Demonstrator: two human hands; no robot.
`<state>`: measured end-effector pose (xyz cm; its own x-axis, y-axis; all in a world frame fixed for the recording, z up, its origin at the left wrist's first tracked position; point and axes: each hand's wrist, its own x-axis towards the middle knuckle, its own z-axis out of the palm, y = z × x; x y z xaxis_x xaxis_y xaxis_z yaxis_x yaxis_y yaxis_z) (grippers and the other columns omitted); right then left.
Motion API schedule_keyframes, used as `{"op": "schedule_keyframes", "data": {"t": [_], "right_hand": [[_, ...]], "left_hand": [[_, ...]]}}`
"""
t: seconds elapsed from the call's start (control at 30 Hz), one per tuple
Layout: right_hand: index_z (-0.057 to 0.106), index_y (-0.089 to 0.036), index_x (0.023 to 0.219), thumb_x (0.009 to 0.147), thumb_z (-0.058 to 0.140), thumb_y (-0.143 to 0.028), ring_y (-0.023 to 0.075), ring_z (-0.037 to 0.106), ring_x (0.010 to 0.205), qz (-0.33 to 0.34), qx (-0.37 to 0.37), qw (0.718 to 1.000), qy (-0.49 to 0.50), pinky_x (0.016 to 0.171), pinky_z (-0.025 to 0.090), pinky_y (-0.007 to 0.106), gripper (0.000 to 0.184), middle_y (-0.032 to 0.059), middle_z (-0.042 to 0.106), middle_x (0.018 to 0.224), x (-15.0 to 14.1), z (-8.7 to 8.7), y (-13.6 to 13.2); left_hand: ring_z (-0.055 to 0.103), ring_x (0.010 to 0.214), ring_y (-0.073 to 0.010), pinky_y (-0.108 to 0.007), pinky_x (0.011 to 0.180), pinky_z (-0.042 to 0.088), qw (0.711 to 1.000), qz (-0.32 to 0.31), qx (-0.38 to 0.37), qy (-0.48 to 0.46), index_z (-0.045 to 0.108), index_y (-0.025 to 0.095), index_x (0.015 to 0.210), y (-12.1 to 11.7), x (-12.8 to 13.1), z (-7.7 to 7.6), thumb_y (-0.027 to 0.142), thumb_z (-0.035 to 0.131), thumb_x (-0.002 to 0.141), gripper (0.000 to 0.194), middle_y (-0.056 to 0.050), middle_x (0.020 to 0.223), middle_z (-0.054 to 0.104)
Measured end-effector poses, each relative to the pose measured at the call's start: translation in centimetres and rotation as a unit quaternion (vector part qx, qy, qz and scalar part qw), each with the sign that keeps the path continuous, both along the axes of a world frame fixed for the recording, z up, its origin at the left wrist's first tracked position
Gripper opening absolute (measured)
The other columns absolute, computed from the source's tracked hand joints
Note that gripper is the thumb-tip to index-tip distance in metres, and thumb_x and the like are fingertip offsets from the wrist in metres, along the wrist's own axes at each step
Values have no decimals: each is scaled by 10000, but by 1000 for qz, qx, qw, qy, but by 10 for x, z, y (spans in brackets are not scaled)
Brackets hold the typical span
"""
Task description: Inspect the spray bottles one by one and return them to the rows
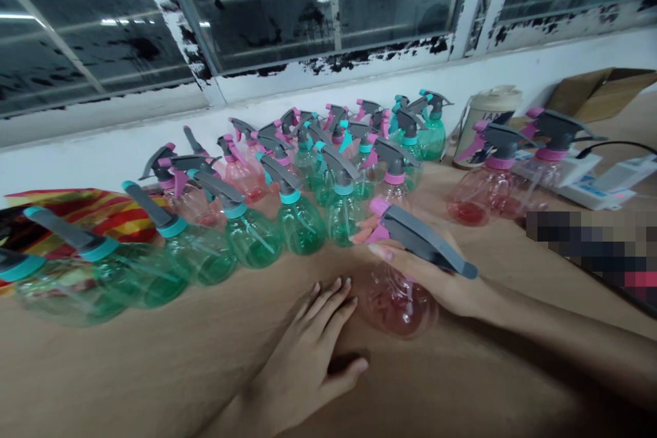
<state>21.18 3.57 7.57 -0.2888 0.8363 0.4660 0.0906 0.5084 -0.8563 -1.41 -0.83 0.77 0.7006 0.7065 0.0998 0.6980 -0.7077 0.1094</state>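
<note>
A clear pink spray bottle [403,304] with a grey and pink trigger head stands on the table in front of me. My right hand [441,280] is wrapped round its neck, just under the trigger head. To its left, my left hand [318,335] lies palm down on the wooden table [195,363], fingers stretched out and thumb apart, holding nothing. Beyond my hands runs a row of green spray bottles [302,226] with turquoise collars. Two more pink spray bottles [475,195] stand to the right, past my right hand.
More pink and green bottles crowd toward the wall below the windows [318,7]. A red and yellow patterned cloth [102,209] lies at the left. At the right are a jug with lettering [485,113], a cardboard box [590,96] and a white power strip [600,181] with a black cable.
</note>
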Motion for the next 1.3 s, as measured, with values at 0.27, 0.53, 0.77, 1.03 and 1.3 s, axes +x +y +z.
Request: {"op": "schedule_keyframes", "data": {"t": [0.27,0.53,0.77,1.03,1.3], "right_hand": [[639,-224,772,872,559,-415,128,564,596,-22,15,998,-56,586,487,273,230,-12,622,690,4,-6,-2],[633,-223,795,871,563,-385,129,603,628,11,0,999,-38,556,487,252,192,-3,659,722,1,-3,-16],[646,-270,1031,811,632,-399,153,596,600,-18,6,1000,-16,527,509,282,255,1,649,765,-3,-3,-15],[597,-258,1183,813,641,-377,157,596,635,-29,1,999,-19,568,513,290,391,4,647,799,-2,-6,-16],[595,-271,1127,831,615,-375,166,601,609,-26,3,999,-22,534,511,291,314,-7,635,738,-2,-4,-15]], "left_hand": [[274,1384,-254,-456,1120,264,1000,6,1,1,340,167,1421,-1,1,3,490,519,915,626,-85,1526,267],[309,1367,-266,-471,1108,280,1000,-2,9,4,353,156,1413,0,1,2,487,527,909,627,-102,1503,320],[321,1361,-279,-479,1100,291,1000,3,-2,2,358,146,1412,-1,2,4,477,538,901,635,-116,1487,348],[308,1368,-276,-466,1111,275,1000,-2,2,-10,351,154,1419,-1,0,3,496,516,910,634,-104,1492,342],[292,1375,-270,-467,1109,278,1000,4,1,13,349,153,1421,0,2,4,484,517,913,629,-104,1499,324]]}}
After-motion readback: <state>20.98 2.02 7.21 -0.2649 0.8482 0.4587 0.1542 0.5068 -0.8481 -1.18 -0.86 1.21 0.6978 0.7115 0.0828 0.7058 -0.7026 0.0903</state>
